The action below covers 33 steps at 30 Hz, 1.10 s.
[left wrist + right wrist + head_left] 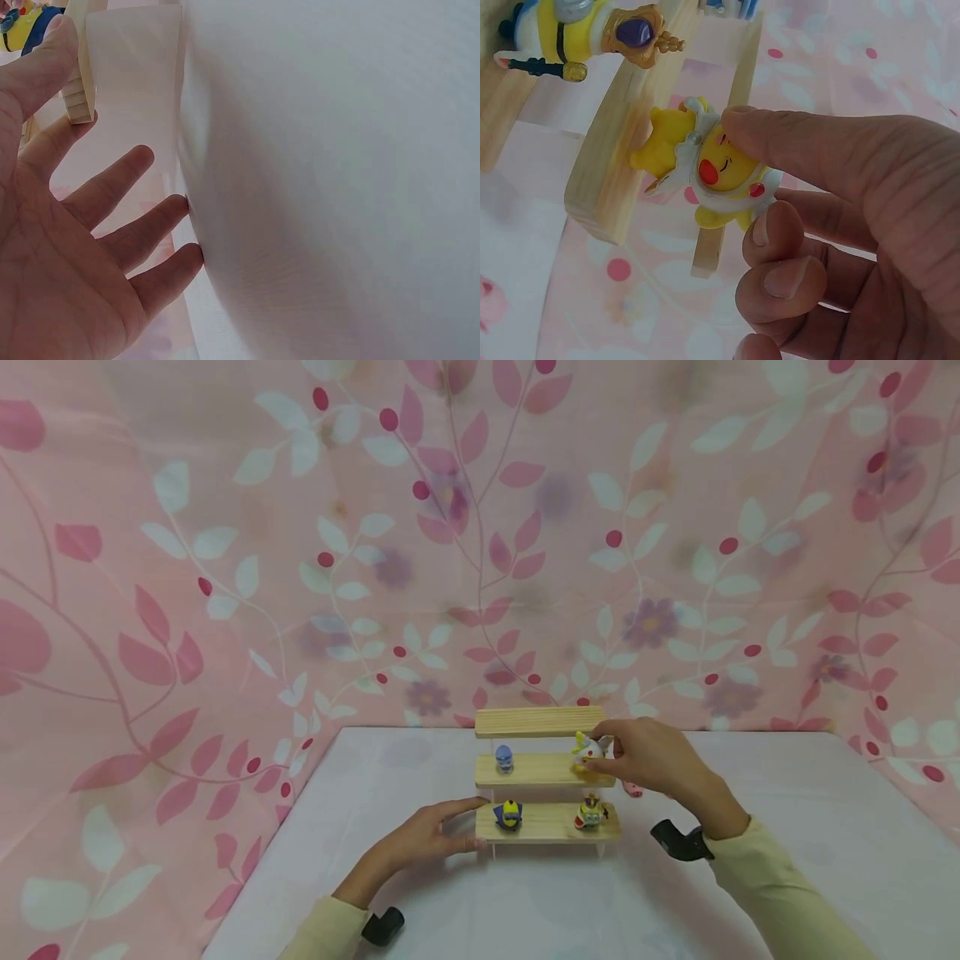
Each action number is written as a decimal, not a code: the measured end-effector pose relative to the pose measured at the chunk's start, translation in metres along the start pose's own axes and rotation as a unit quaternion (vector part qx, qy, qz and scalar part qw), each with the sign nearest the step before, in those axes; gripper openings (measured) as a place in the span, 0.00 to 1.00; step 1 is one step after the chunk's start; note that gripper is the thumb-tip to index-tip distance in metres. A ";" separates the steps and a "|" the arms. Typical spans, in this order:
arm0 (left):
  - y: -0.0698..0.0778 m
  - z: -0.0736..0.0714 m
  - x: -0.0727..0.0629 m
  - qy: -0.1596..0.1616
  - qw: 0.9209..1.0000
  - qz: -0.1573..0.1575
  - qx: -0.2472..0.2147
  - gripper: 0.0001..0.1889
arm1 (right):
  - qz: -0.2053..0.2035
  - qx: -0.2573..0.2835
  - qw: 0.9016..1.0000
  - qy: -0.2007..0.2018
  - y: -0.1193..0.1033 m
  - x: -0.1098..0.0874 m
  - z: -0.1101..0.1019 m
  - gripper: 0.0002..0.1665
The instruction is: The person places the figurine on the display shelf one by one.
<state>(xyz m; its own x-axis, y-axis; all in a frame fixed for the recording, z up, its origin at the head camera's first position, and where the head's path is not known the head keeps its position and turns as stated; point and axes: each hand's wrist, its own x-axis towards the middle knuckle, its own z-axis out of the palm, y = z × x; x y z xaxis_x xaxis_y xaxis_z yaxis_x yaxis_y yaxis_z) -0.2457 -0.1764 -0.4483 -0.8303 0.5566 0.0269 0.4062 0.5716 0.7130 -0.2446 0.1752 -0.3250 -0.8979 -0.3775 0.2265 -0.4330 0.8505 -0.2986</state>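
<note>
A three-tier shelf with wooden boards (pixel 547 823) and clear supports stands on the table. My left hand (pixel 427 839) pinches the left end of its lowest board between thumb and index finger. The other left fingers (pixel 150 229) are spread below that board. With thumb and fingertips, my right hand (pixel 660 764) holds a yellow duck-like figurine (pixel 712 165) in a white hood, over the right end of the middle board. The figurine's feet are at that board; whether they touch it I cannot tell.
On the middle board's left stands a small blue figurine (pixel 503 759). The lowest board bears a yellow figurine in a blue cape (pixel 509 815) and a crowned figurine (pixel 591 812). A pink figurine (pixel 633 789) lies behind the right wrist. Patterned pink cloth (pixel 480 527) hangs behind the white table (pixel 787 827).
</note>
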 end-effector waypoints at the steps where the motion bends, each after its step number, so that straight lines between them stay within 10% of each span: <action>1: 0.000 0.000 0.000 -0.001 1.000 -0.003 0.000 0.34 | 0.000 0.002 1.000 -0.004 -0.001 0.001 0.000 0.23; 33: -0.002 0.001 0.001 0.007 1.000 -0.006 0.009 0.34 | 0.013 0.002 1.000 -0.004 -0.007 0.002 0.000 0.28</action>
<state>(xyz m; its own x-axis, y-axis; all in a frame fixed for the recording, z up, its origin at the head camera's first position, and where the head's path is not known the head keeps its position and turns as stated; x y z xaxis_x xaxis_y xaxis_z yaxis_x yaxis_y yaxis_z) -0.2465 -0.1762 -0.4503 -0.8409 0.5404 0.0283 0.4025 0.5895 0.7004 -0.2435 0.1683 -0.3226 -0.9097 -0.3572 0.2118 -0.4090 0.8591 -0.3077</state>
